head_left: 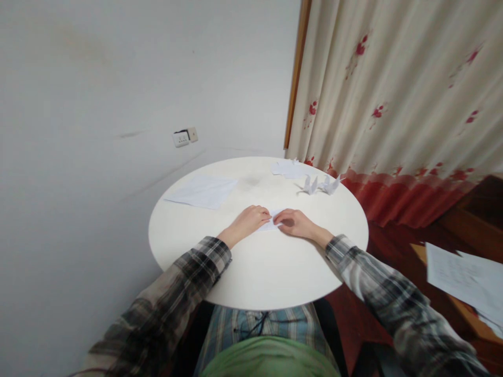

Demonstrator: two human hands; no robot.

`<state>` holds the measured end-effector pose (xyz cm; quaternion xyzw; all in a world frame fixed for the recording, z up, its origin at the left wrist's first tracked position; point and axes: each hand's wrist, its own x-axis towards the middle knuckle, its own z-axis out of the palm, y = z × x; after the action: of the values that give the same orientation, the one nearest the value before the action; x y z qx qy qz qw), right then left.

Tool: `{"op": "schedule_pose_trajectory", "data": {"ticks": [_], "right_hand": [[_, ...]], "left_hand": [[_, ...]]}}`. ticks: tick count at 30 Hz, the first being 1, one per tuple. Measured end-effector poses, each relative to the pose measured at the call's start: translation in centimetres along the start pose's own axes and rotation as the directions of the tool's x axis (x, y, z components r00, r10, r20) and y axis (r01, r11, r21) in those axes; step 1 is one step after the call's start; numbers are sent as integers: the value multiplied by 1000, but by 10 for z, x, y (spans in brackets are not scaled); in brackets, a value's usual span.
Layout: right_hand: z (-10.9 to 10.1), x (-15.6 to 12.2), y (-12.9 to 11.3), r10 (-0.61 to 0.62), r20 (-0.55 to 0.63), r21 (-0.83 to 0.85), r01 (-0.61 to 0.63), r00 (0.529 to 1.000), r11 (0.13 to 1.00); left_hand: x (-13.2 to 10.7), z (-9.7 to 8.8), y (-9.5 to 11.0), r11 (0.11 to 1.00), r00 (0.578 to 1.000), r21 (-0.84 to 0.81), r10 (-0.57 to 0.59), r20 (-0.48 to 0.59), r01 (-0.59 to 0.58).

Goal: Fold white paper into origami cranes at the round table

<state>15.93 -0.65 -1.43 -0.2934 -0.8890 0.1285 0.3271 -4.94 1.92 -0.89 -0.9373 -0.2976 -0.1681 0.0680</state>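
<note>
At the round white table's (267, 275) middle, our left hand (250, 220) and right hand (296, 224) touch small, flat white paper (268, 225) at nine and three o'clock (pinching, we can't tell); likely light, creasable, best edge-held.

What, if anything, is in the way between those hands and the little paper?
Nothing visible: the left hand and right hand are both at the little paper. The folded paper birds stand farther back.

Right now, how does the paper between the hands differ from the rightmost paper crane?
The paper lies low, while the paper crane rises in points. The left hand and right hand are at the paper, partly covering it; the crane stands apart from both. Both are white and on the round table.
</note>
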Motion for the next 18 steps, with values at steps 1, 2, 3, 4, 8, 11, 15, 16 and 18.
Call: {"op": "schedule_pose_trajectory", "data": {"ticks": [1,2,3,4,8,11,15,16,18], "right_hand": [[0,0,0,14,1,-8,-14,1000,1000],[-1,0,0,29,2,-9,-29,1000,1000],[-2,0,0,39,4,-4,-39,999,999],[-2,0,1,44,8,3,-44,999,999],[-4,0,2,44,9,12,-44,999,999],[-3,-1,5,37,-11,0,-37,999,999],[-3,-2,7,7,-31,6,-7,999,1000],[-3,-2,7,5,-36,11,-4,999,1000],[-4,-2,7,7,-47,20,-6,999,1000]], "left_hand": [[0,1,1,1000,1000,-10,5,3,-5],[0,1,2,1000,1000,-27,10,7,-10],[0,2,4,999,1000,-50,13,8,-13],[0,2,5,997,1000,-78,13,5,-13],[-3,1,11,974,1000,-225,-11,-12,9],[-6,-1,14,948,999,-316,-40,27,46],[-8,-1,13,925,995,-370,-67,76,91],[-8,0,12,918,995,-384,-69,78,94],[-7,2,11,905,995,-414,-73,71,96]]}}
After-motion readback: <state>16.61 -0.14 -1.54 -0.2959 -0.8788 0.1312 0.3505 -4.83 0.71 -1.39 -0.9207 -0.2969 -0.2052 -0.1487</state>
